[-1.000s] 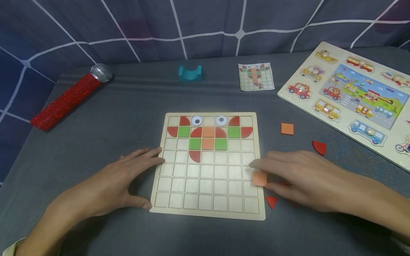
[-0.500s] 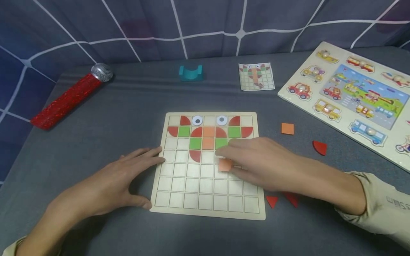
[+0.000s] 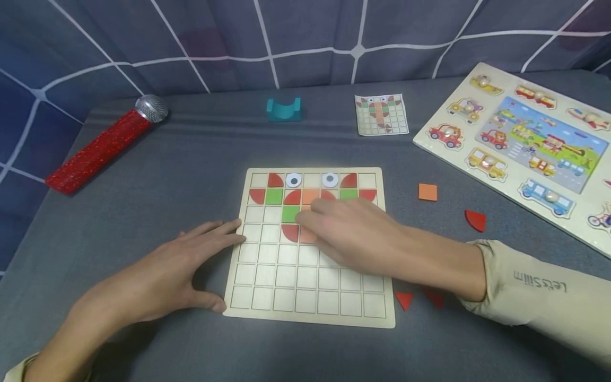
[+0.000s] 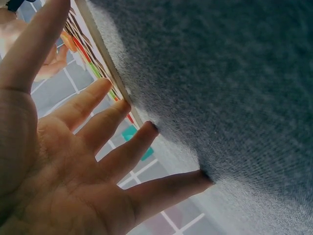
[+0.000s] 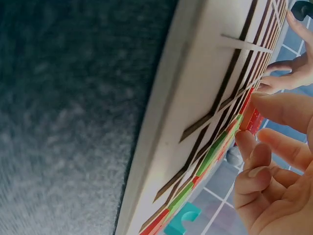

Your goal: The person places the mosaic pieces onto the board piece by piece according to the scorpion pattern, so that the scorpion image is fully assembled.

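Observation:
A wooden grid board (image 3: 305,321) lies in the middle, with red quarter-circle, green and orange square tiles and two eye discs in its upper rows. My right hand (image 3: 353,233) is over the board and pinches an orange square tile (image 3: 307,235) between thumb and finger. That tile sits at the fourth-row cell just right of a red quarter-circle tile (image 3: 290,233). In the right wrist view, the thumb and fingertip meet at the tile (image 5: 248,116), low over the grid. At the board's left edge my left hand (image 3: 174,273) rests with fingers spread, fingertips and thumb touching the rim.
Right of the board lie a loose orange tile (image 3: 427,192), a red quarter-circle (image 3: 476,220) and red triangles (image 3: 403,300). A pattern card (image 3: 382,115), a teal stand (image 3: 284,110) and a red microphone (image 3: 107,143) are behind. A vehicle puzzle (image 3: 520,154) fills the far right.
My right hand has carried the orange tile leftward from the board's right edge to the fourth-row cell. My left hand has stayed put.

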The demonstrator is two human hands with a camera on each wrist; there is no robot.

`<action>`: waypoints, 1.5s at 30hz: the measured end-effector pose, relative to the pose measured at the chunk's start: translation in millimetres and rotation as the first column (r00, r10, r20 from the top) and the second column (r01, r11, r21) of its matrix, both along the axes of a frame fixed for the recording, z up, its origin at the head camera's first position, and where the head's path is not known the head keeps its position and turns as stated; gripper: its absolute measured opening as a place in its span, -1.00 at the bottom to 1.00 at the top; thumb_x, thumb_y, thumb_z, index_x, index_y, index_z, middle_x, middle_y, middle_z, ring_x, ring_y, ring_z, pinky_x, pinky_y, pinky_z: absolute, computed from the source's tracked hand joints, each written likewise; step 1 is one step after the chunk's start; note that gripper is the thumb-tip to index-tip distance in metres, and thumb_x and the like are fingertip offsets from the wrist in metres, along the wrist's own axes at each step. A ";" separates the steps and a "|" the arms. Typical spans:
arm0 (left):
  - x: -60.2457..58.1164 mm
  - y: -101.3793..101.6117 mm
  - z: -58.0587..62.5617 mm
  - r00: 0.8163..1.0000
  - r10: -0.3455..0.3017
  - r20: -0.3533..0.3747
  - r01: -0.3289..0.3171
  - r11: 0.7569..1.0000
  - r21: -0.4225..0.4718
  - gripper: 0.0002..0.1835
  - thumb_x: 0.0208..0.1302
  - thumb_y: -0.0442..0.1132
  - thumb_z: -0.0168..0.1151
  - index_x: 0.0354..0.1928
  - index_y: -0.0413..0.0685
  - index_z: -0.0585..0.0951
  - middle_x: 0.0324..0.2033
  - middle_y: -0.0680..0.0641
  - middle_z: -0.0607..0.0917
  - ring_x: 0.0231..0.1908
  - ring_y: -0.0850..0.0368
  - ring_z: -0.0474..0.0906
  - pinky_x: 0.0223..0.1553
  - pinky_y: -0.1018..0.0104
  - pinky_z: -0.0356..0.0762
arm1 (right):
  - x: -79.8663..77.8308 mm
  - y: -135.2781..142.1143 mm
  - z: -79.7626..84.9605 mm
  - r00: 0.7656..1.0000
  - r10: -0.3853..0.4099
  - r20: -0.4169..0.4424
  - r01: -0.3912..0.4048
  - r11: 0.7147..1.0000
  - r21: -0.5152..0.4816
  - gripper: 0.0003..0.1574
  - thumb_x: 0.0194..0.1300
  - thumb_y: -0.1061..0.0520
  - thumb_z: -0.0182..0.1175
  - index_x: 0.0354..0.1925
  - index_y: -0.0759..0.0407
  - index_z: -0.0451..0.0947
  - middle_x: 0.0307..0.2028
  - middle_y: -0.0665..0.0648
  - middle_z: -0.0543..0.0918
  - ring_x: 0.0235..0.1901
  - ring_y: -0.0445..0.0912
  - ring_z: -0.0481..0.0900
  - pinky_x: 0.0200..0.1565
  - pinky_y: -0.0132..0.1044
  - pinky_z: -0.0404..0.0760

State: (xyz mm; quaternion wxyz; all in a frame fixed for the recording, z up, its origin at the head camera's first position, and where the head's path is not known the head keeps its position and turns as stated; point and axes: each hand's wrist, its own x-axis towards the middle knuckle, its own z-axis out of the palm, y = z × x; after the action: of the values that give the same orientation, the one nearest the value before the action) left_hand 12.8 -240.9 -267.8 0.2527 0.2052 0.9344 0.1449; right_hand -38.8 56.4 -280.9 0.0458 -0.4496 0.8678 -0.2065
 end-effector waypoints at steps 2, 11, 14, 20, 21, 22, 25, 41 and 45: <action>-0.2 0.1 0.1 1.000 0.003 0.001 -0.003 1.000 0.000 0.09 -0.33 0.18 0.65 0.39 0.24 0.39 0.48 -0.02 0.21 0.42 -0.22 0.07 0.15 -0.53 0.12 | -0.9 -1.1 -0.1 1.000 -0.005 0.006 0.005 1.000 0.009 -0.86 0.27 0.27 0.23 -0.22 0.07 0.63 -0.50 -0.08 0.45 -0.54 -0.18 0.35 -0.62 -0.39 0.30; 1.6 -3.1 -0.6 0.999 -0.030 -0.035 0.031 0.999 0.027 0.07 -0.27 0.25 0.58 0.41 0.26 0.36 0.49 0.01 0.17 0.43 -0.20 0.08 0.13 -0.54 0.13 | -2.4 -2.6 -1.0 1.000 -0.006 0.019 0.006 0.999 0.035 -0.85 0.29 0.24 0.24 -0.16 0.08 0.65 -0.43 -0.06 0.50 -0.47 -0.17 0.40 -0.56 -0.37 0.38; 1.6 -3.2 -0.8 0.999 -0.031 -0.035 0.032 0.999 0.028 0.07 -0.26 0.27 0.57 0.41 0.27 0.36 0.49 0.01 0.17 0.42 -0.20 0.08 0.13 -0.54 0.13 | -2.6 -3.4 -0.6 1.000 -0.008 0.025 0.006 0.999 0.051 -0.83 0.31 0.23 0.23 -0.13 0.08 0.65 -0.40 -0.06 0.52 -0.45 -0.18 0.41 -0.52 -0.38 0.41; -0.2 -1.9 -0.6 1.000 -0.011 -0.004 0.011 1.000 0.016 0.10 -0.30 0.28 0.58 0.41 0.28 0.36 0.49 0.00 0.17 0.43 -0.22 0.07 0.14 -0.54 0.11 | -2.1 -6.1 0.5 0.998 -0.022 0.065 0.016 0.996 0.085 -0.83 0.35 0.20 0.20 -0.11 0.08 0.66 -0.39 -0.06 0.52 -0.45 -0.18 0.41 -0.50 -0.38 0.42; -0.7 -1.7 -0.8 1.000 -0.006 0.005 0.006 1.000 0.013 0.11 -0.31 0.28 0.59 0.41 0.28 0.36 0.49 0.00 0.18 0.43 -0.23 0.07 0.15 -0.54 0.10 | -2.0 -6.7 0.7 0.997 -0.026 0.071 0.020 0.996 0.091 -0.83 0.35 0.19 0.21 -0.11 0.08 0.66 -0.39 -0.05 0.52 -0.45 -0.17 0.42 -0.49 -0.38 0.43; -0.9 -1.5 -0.8 1.000 -0.002 0.009 0.002 1.000 0.011 0.11 -0.32 0.28 0.59 0.41 0.28 0.36 0.49 0.00 0.18 0.43 -0.24 0.07 0.15 -0.54 0.10 | -1.8 -7.1 0.8 0.997 -0.029 0.076 0.022 0.995 0.098 -0.82 0.34 0.19 0.21 -0.10 0.08 0.66 -0.38 -0.05 0.54 -0.44 -0.17 0.43 -0.47 -0.38 0.45; -1.9 -1.1 -0.9 1.000 0.009 0.023 -0.009 1.000 0.005 0.12 -0.33 0.27 0.60 0.42 0.29 0.36 0.49 -0.01 0.18 0.43 -0.26 0.05 0.16 -0.53 0.09 | -1.5 -7.8 1.0 0.996 -0.038 0.084 0.028 0.993 0.111 -0.82 0.33 0.18 0.23 -0.10 0.07 0.67 -0.37 -0.04 0.56 -0.41 -0.17 0.46 -0.41 -0.38 0.48; 0.5 -1.8 -1.3 1.000 0.017 0.022 -0.017 1.000 0.003 0.12 -0.34 0.26 0.61 0.41 0.26 0.37 0.49 0.00 0.18 0.43 -0.23 0.06 0.17 -0.52 0.09 | 0.4 37.4 7.5 0.992 -0.078 0.103 0.077 0.997 0.011 -0.68 0.20 0.27 0.31 -0.05 0.07 0.67 -0.21 -0.05 0.64 -0.30 -0.21 0.55 -0.29 -0.23 0.58; 0.1 -1.4 -0.7 1.000 0.003 0.009 -0.003 1.000 0.012 0.11 -0.31 0.22 0.62 0.42 0.25 0.36 0.49 0.01 0.18 0.42 -0.22 0.07 0.17 -0.52 0.10 | 1.5 63.8 8.7 0.986 -0.136 0.097 0.136 0.991 0.006 -0.65 0.18 0.26 0.33 -0.04 0.04 0.67 -0.17 -0.06 0.64 -0.32 -0.24 0.52 -0.30 -0.23 0.55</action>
State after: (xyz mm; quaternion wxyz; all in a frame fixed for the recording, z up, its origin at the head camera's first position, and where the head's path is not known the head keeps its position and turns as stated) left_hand 12.8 -242.3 -268.5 0.2553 0.2048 0.9327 0.1517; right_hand -37.2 120.2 -272.3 0.0734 -0.3788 0.8931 -0.2312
